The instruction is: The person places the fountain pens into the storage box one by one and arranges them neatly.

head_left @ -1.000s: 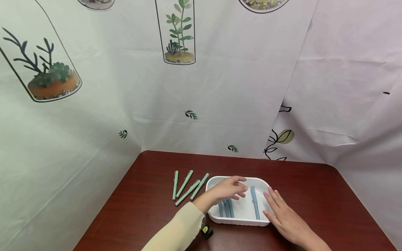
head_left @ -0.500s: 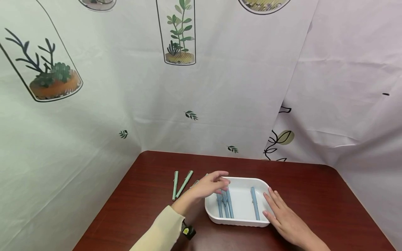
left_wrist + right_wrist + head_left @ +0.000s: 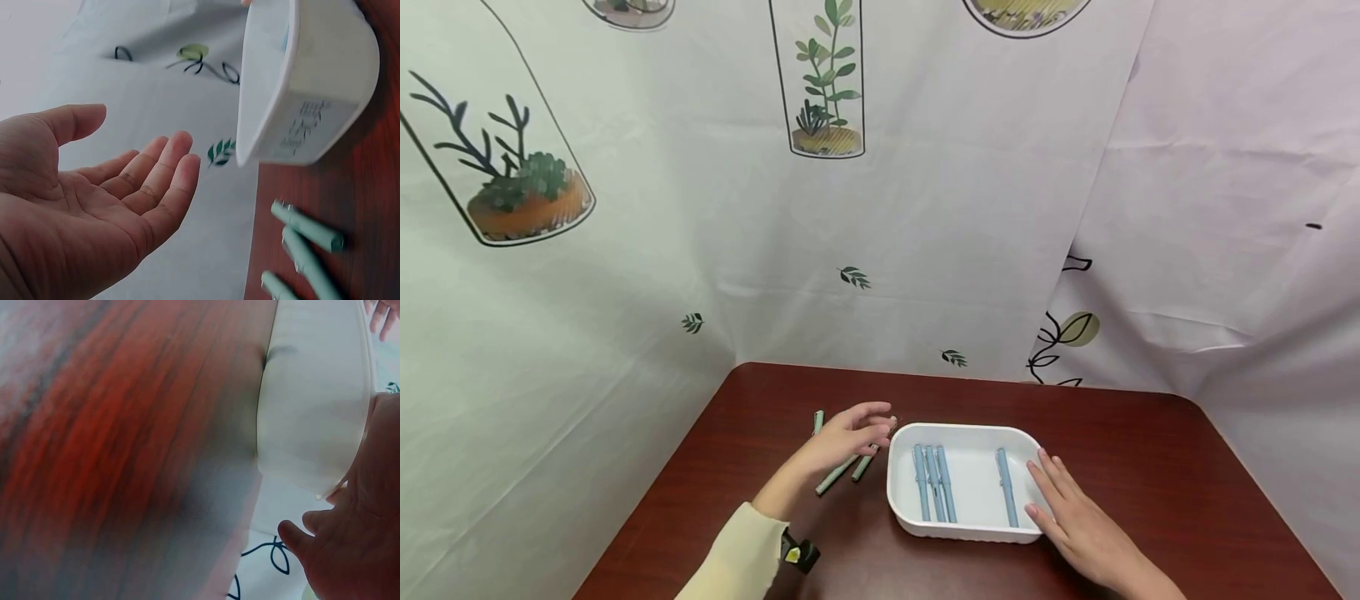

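A white plastic tray (image 3: 977,533) sits on the table with several light blue pens in it. Three of these blue pens (image 3: 933,483) lie side by side at its left, and a single blue pen (image 3: 1007,487) lies toward the right. My left hand (image 3: 846,437), fingers loosely spread and holding nothing, hovers over the green pens (image 3: 837,475) left of the tray, partly hiding them. In the left wrist view, the palm faces up beside the green pens (image 3: 309,225). My right hand (image 3: 1078,521) rests with straight fingers against the tray's right rim.
The dark red wooden table (image 3: 1150,450) has rounded back corners. A white cloth (image 3: 940,250) printed with plants hangs behind and beside it. A black wrist strap with a small device (image 3: 800,552) is on the left wrist.
My left hand has moved left from over the tray to above the green pens, uncovering the three blue pens. The right hand stays at the tray's rim.
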`<state>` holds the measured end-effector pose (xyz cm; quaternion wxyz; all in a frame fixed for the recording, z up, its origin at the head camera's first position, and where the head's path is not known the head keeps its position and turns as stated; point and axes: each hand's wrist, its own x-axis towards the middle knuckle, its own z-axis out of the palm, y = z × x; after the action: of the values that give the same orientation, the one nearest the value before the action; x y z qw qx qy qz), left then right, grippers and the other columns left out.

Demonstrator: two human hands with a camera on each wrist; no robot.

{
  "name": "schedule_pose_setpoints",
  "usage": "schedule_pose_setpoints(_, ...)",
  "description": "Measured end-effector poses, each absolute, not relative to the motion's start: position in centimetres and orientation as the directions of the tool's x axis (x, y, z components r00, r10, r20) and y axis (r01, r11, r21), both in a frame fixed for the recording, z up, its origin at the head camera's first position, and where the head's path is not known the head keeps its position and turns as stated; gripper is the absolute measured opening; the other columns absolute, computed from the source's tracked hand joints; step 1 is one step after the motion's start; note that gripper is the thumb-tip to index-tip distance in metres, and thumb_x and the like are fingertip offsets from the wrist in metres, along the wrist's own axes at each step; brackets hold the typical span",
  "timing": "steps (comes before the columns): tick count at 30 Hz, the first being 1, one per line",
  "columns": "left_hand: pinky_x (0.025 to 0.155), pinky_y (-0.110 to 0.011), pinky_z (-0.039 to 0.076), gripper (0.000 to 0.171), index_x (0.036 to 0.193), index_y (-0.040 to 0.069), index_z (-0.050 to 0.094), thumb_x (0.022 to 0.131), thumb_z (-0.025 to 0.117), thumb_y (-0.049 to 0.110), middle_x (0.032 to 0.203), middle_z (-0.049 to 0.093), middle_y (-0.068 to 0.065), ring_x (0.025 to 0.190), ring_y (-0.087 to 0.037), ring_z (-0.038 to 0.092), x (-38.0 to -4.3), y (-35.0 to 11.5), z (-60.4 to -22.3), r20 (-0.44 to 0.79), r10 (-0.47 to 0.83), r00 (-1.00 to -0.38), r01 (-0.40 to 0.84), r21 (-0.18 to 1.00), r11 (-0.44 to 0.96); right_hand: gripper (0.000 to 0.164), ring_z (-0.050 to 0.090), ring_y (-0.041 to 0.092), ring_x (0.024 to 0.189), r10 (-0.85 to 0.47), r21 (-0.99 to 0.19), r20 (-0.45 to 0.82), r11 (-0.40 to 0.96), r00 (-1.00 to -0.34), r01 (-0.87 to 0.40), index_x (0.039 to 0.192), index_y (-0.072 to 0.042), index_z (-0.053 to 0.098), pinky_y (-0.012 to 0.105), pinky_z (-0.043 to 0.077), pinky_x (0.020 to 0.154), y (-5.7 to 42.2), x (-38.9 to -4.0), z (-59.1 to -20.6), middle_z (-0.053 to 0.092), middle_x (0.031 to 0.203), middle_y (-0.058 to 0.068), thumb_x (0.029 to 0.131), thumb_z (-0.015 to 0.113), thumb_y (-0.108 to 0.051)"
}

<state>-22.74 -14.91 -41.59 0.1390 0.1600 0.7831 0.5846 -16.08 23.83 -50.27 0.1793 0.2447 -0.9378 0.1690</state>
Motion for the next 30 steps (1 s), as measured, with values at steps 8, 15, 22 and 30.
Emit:
schedule_pose_setpoints(8, 0.101, -0.051, 0.051, 0.058, 0.152, 0.001, 0.040, 0.104, 0.059, 0.028, 0.145, 0.053, -0.026, 0.122, -0.038, 0.062, -23.1, -18.4, -41.6, -0.026, 0.367, -0.930, 0.066, 0.970, 0.235, 0.061, -0.012, -0.010, 0.145, -0.393, -0.225, 0.408, 0.831, -0.824, -0.508, 0.151, -0.007, 0.047, 0.004, -0.007, 0.110, 23.7, -16.0, -50.2, 0.037, 0.159, 0.020, 0.100, 0.063, -0.035)
schedule_pose_setpoints(15, 0.103, -0.052, 0.049, 0.060, 0.153, 0.004, 0.040, 0.103, 0.060, 0.031, 0.146, 0.053, -0.024, 0.123, -0.036, 0.061, -23.4, -20.7, -42.1, -0.035, 0.290, -0.956, 0.038, 0.970, 0.242, 0.061, -0.012, -0.010, 0.145, -0.393, -0.223, 0.411, 0.832, -0.823, -0.508, 0.151, -0.007, 0.047, 0.004, -0.007, 0.110, 23.7, -15.9, -50.1, 0.038, 0.159, 0.020, 0.100, 0.064, -0.035)
schedule_pose_setpoints(22, 0.106, -0.056, 0.045, 0.059, 0.152, 0.003, 0.040, 0.103, 0.060, 0.029, 0.146, 0.052, -0.023, 0.123, -0.037, 0.061, -23.8, -22.5, -42.9, -0.055, 0.227, -0.972, 0.000, 0.972, 0.234, 0.061, -0.012, -0.010, 0.145, -0.399, -0.214, 0.427, 0.827, -0.811, -0.520, 0.150, -0.005, 0.048, 0.004, -0.006, 0.111, 23.7, -16.0, -50.2, 0.038, 0.158, 0.021, 0.099, 0.064, -0.034)
schedule_pose_setpoints(30, 0.103, -0.052, 0.049, 0.055, 0.151, 0.001, 0.042, 0.105, 0.057, 0.027, 0.149, 0.047, -0.027, 0.126, -0.044, 0.057, -24.0, -23.9, -44.5, -0.093, 0.128, -0.987, -0.059, 0.968, 0.246, 0.061, -0.013, -0.011, 0.144, -0.389, -0.236, 0.404, 0.830, -0.828, -0.505, 0.151, -0.006, 0.047, 0.003, -0.007, 0.109, 23.7, -16.0, -50.1, 0.037, 0.159, 0.020, 0.100, 0.063, -0.035)
